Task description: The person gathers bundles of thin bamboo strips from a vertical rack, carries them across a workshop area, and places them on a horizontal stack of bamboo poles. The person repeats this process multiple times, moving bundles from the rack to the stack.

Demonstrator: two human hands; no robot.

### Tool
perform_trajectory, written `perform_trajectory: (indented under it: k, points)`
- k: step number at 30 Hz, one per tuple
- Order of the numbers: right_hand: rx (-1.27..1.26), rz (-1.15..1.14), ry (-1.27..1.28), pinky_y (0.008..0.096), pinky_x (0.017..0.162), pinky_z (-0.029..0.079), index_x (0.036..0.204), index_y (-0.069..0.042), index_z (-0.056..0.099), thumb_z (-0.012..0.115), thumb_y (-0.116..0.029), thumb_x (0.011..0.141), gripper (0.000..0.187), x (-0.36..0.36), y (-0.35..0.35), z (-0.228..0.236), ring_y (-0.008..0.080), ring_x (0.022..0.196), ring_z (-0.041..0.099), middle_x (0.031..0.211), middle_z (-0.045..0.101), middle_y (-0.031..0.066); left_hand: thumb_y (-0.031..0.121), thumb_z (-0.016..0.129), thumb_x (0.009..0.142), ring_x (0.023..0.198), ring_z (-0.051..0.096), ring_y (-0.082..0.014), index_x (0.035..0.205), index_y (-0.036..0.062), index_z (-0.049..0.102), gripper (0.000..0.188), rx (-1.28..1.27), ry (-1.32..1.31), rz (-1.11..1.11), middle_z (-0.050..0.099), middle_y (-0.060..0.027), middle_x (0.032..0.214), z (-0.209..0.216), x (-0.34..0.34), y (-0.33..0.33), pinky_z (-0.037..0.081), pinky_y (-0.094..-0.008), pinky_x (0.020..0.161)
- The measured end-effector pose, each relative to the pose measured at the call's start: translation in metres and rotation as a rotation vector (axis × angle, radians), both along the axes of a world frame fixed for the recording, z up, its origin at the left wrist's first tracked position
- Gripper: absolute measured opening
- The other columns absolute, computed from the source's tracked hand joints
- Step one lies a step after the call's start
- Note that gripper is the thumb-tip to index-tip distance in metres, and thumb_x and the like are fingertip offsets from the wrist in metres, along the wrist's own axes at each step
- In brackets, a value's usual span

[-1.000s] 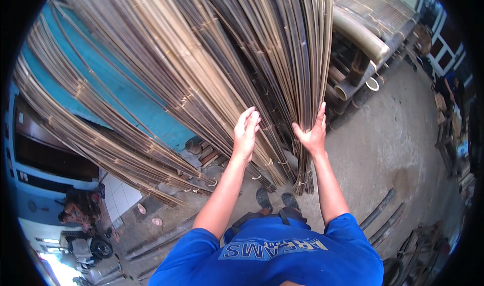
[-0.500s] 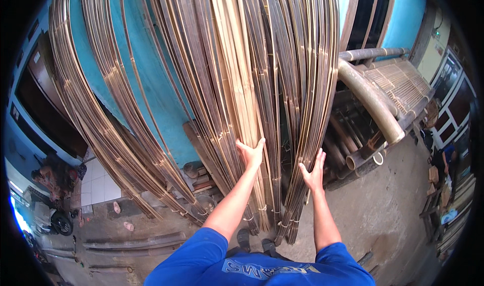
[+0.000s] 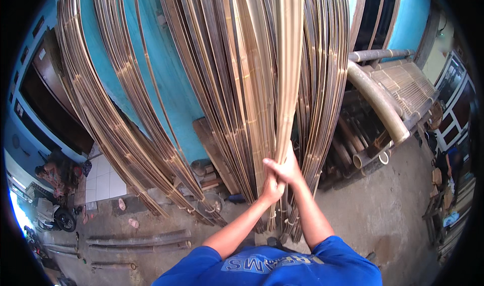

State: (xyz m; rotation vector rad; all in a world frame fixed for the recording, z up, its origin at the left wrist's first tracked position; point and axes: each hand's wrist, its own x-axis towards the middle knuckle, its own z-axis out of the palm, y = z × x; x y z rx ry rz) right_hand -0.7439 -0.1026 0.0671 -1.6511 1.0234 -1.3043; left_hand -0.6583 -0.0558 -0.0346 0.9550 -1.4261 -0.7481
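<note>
Both my hands meet on a pale bundle of bamboo strips [image 3: 289, 84] that stands upright in front of me. My right hand [image 3: 288, 169] is wrapped round its side, thumb across the front. Just below and to the left, my left hand [image 3: 274, 187] is closed at the bundle's lower part, partly overlapped by the right. Dark-edged bamboo strips [image 3: 322, 99] lean close on the right. More long strips [image 3: 222, 94] lean on the left, against the blue wall [image 3: 166, 94]. Ties show near several lower ends.
Two further strip bundles [image 3: 101, 99] lean at the left. A bamboo bench [image 3: 383, 94] with thick poles stands at the right. Bamboo poles [image 3: 138, 240] lie on the floor at the lower left, near pink sandals [image 3: 133, 223]. A person [image 3: 49, 174] sits at the far left.
My hands were apart with fingers spread, against the pale strips and the right dark bundle. They have come together round the pale bundle, which now stands forward of the others, further right.
</note>
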Motion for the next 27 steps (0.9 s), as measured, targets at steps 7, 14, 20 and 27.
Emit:
perform_trajectory:
  k: [7,14,20,27]
  points:
    - [0.424,0.748,-0.674,0.0334,0.075,0.052,0.158,0.002,0.028,0.086,-0.046,0.070,0.116,-0.093,0.001,-0.008,0.0126,0.065,0.054,0.076,0.055,0.0017,0.021,0.077,0.090,0.149,0.031,-0.0455,0.159,0.0021,0.003,0.103,0.142,0.218,-0.280,0.011,-0.0271,0.164,0.022,-0.026,0.086,0.035,-0.0584,0.118]
    - [0.376,1.017,-0.816,0.0379,0.081,0.053,0.163,0.000,0.013,0.086,-0.057,0.073,0.129,-0.139,0.017,-0.024,0.0158,0.066,0.060,0.078,0.059,0.0055,0.048,0.086,0.081,0.148,0.027,-0.0424,0.160,-0.0029,0.000,0.127,0.263,-0.065,-0.088,0.021,-0.0287,0.158,-0.022,-0.039,0.073,0.021,-0.0502,0.124]
    - [0.366,0.885,-0.721,0.0453,0.096,0.054,0.160,-0.003,0.026,0.075,-0.072,0.078,0.118,-0.164,0.039,-0.017,0.0313,0.106,0.068,0.121,0.065,0.0201,0.056,0.045,0.106,0.156,0.019,-0.0308,0.161,-0.0082,0.013,0.090,0.296,0.026,-0.600,0.022,-0.0229,0.167,0.002,-0.061,0.052,0.015,-0.0412,0.126]
    - [-0.125,-0.127,-0.418,0.0369,0.112,0.042,0.155,-0.005,0.039,0.085,-0.053,0.080,0.100,-0.157,0.054,0.003,0.0200,0.127,0.056,0.135,0.061,0.0096,0.059,0.051,0.102,0.156,0.009,-0.0460,0.156,-0.0159,0.004,0.103,0.436,-0.592,-0.484,0.011,-0.0390,0.162,0.024,-0.075,0.051,0.011,-0.0458,0.128]
